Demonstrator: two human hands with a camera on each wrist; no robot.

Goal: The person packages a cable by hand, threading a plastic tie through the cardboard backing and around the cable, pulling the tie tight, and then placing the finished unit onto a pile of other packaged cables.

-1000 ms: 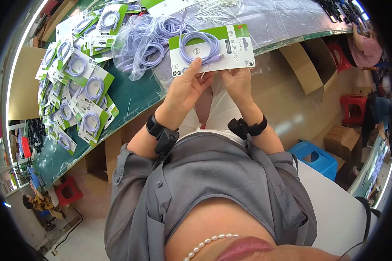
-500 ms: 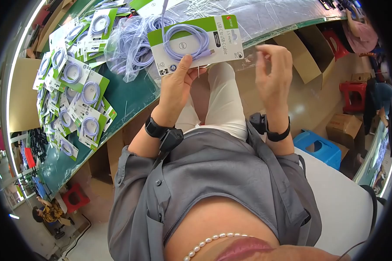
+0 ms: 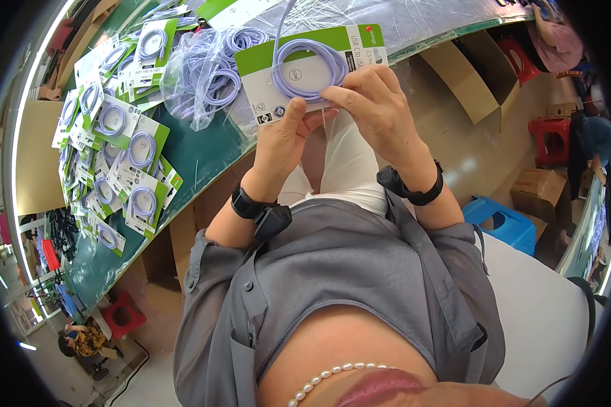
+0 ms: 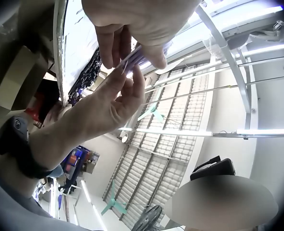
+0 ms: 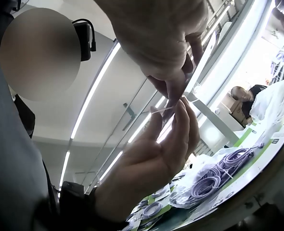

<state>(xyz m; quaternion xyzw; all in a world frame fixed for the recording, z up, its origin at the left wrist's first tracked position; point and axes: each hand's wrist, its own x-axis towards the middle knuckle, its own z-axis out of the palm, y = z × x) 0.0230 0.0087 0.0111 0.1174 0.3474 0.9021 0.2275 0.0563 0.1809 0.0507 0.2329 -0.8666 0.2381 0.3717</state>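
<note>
A green-and-white USB-C cable card (image 3: 254, 85) is held up in front of the body in the head view, its printed side up. My left hand (image 3: 278, 146) grips its lower left, thumb on the front and fingers behind. A lilac cable (image 3: 309, 43) lies coiled on the card, one length running up past its top edge. My right hand (image 3: 385, 114) pinches the cable at the coil's lower right, covering its connector. A thin white tie (image 5: 161, 110) shows between both hands' fingertips in the right wrist view.
On the green table, many carded cables (image 3: 142, 149) are piled at the left. A clear bag (image 3: 204, 81) of loose lilac cables lies beside them. White ties (image 3: 332, 13) are scattered at the back. Cardboard boxes (image 3: 472, 88) and a blue stool (image 3: 499, 220) stand at the right.
My right hand first left the card's lower edge and swung out to the right, then returned to the coil. The card in my left hand shifted left, then slightly right again.
</note>
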